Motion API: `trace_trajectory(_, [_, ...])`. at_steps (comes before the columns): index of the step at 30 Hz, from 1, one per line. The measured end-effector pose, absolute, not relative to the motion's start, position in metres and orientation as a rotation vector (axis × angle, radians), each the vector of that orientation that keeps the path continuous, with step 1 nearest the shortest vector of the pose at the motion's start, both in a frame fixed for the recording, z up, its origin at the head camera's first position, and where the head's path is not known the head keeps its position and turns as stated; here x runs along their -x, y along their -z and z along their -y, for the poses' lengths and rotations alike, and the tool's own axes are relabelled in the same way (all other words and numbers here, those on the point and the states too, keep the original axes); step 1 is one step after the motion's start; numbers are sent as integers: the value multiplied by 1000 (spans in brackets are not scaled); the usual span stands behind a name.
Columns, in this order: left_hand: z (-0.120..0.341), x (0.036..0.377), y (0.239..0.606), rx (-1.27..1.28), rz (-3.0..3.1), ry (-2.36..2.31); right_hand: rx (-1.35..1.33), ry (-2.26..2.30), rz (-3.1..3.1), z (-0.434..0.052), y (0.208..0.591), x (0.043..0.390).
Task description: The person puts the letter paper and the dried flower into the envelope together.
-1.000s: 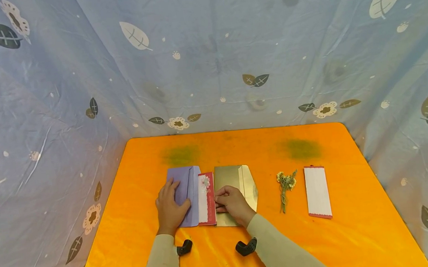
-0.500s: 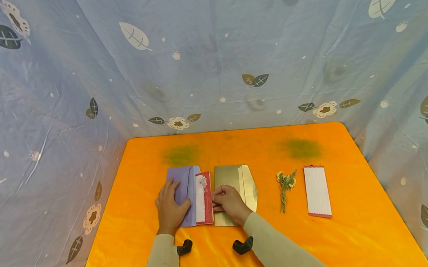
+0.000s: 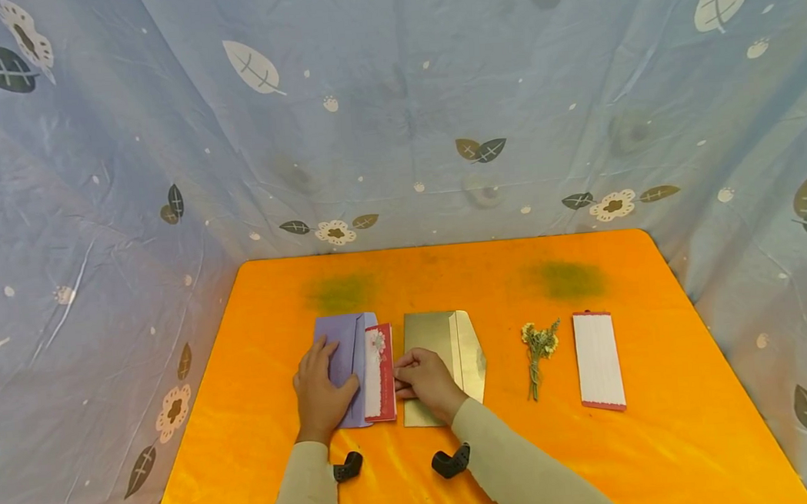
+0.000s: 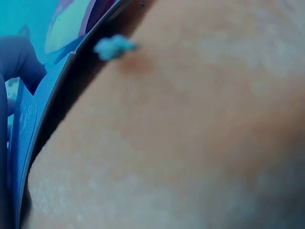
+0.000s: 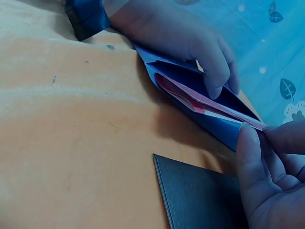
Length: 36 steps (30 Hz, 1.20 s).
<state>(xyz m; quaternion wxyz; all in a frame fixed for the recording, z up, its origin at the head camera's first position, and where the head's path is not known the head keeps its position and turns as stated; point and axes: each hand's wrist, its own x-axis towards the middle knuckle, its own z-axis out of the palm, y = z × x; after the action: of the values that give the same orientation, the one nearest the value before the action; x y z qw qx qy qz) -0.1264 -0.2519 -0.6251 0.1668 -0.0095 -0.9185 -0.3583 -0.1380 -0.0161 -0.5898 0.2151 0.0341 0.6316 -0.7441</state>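
Note:
A lilac envelope [image 3: 343, 348] lies on the orange table [image 3: 447, 280]. My left hand [image 3: 320, 392] rests flat on it, fingers spread. A red and white card [image 3: 379, 373] sticks partway out of the envelope's right opening. My right hand [image 3: 421, 378] pinches the card's right edge. The right wrist view shows the card [image 5: 200, 102] inside the envelope's mouth [image 5: 209, 114], the left hand [image 5: 186, 43] pressing on top, and the right fingertips [image 5: 250, 143] on the card's edge. The left wrist view is filled by blurred skin.
A gold envelope [image 3: 444, 346] with its flap open lies under my right hand. To its right lie a small dried flower sprig [image 3: 540, 348] and a white card with red ends [image 3: 598, 359]. Blue patterned cloth [image 3: 394, 106] walls surround the table.
The red and white card has slid leftward, further into the lilac envelope, with my right hand following it. The left hand has stayed put.

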Motion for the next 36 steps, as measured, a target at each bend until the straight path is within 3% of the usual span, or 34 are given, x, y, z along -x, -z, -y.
trace_trajectory(36, [252,125,624,35,2612,1019,-146,2036,-1761,42,584,140])
